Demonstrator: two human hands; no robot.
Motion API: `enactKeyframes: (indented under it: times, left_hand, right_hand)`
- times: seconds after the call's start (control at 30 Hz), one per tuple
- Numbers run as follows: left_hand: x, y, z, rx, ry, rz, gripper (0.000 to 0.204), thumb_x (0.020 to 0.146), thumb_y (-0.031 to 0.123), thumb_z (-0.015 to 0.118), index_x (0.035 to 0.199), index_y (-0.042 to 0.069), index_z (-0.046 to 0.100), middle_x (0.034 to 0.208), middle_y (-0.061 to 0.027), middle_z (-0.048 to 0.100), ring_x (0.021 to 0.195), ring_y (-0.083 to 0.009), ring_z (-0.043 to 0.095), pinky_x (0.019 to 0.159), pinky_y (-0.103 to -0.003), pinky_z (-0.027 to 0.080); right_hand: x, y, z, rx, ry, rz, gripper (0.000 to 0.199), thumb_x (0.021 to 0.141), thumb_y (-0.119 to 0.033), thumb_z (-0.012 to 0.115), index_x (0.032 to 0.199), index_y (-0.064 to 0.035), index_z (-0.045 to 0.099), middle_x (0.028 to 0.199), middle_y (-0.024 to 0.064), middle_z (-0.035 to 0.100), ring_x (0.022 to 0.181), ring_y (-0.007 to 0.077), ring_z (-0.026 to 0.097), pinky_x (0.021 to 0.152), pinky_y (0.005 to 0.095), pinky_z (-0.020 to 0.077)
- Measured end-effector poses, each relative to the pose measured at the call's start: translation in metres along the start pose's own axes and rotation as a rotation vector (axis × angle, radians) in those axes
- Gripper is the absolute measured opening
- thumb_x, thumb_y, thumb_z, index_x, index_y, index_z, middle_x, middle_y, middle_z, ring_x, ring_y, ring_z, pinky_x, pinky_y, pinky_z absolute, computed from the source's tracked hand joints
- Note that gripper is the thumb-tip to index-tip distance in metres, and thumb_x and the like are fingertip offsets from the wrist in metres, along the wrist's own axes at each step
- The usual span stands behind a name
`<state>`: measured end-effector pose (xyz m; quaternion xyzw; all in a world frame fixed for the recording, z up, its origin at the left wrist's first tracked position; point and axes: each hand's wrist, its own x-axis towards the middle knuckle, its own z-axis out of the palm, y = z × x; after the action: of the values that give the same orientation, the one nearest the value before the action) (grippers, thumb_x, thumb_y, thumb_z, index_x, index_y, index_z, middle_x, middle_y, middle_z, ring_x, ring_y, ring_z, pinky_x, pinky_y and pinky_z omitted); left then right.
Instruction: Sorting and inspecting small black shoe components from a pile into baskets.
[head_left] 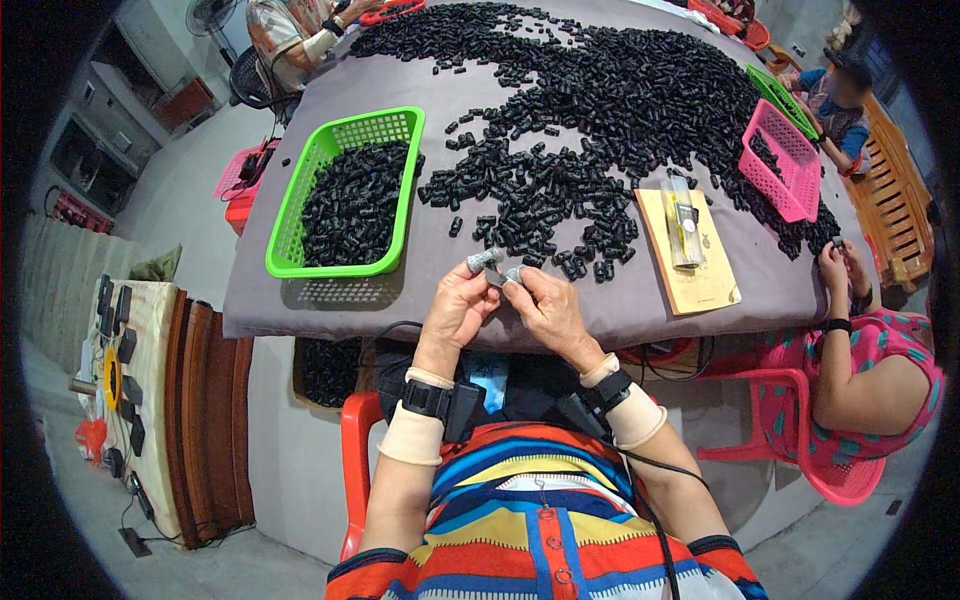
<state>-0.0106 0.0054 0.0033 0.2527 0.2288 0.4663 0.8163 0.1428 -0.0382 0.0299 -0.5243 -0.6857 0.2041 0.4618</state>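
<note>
Both hands meet at the surface's (330, 300) near edge: left hand (458, 305) and right hand (545, 308) each clench a grip on one small grey part (492, 266), black pieces (560, 190) heaped at twelve o'clock, green basket (290, 240) at ten.

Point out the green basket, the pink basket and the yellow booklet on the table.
green basket (300, 215), head view, on its left mesh wall.
pink basket (800, 180), head view, on its right wall.
yellow booklet (700, 285), head view, on its bare cover.

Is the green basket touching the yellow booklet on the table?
Apart. The head view shows bare grey cloth and loose black pieces between the green basket and the yellow booklet.
</note>
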Motion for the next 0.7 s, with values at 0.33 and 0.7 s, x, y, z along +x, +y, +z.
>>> enactKeyframes:
  times: [0.33, 0.7]
  left_hand:
    - [0.0004, -0.0003, 0.0016, 0.007, 0.016, -0.008, 0.025, 0.085, 0.000, 0.051, 0.110, 0.002, 0.055, 0.084, -0.0054, 0.059, 0.064, -0.0098, 0.054, 0.057, -0.020, 0.046]
    - [0.0015, 0.0009, -0.0010, -0.020, -0.044, -0.039, 0.022, 0.086, 0.001, 0.052, 0.107, 0.000, 0.056, 0.087, -0.0067, 0.061, 0.066, -0.0101, 0.056, 0.059, -0.020, 0.048]
  right_hand:
    - [-0.0003, -0.0010, 0.0003, -0.034, -0.008, 0.018, 0.021, 0.083, -0.023, 0.056, 0.075, -0.0036, 0.052, 0.068, 0.0133, 0.054, 0.060, 0.0326, 0.055, 0.050, 0.0385, 0.0402]
    - [0.0011, 0.0004, 0.0023, -0.064, -0.012, -0.006, 0.022, 0.084, -0.024, 0.056, 0.074, -0.0050, 0.053, 0.068, 0.0119, 0.055, 0.059, 0.0311, 0.056, 0.050, 0.0387, 0.0404]
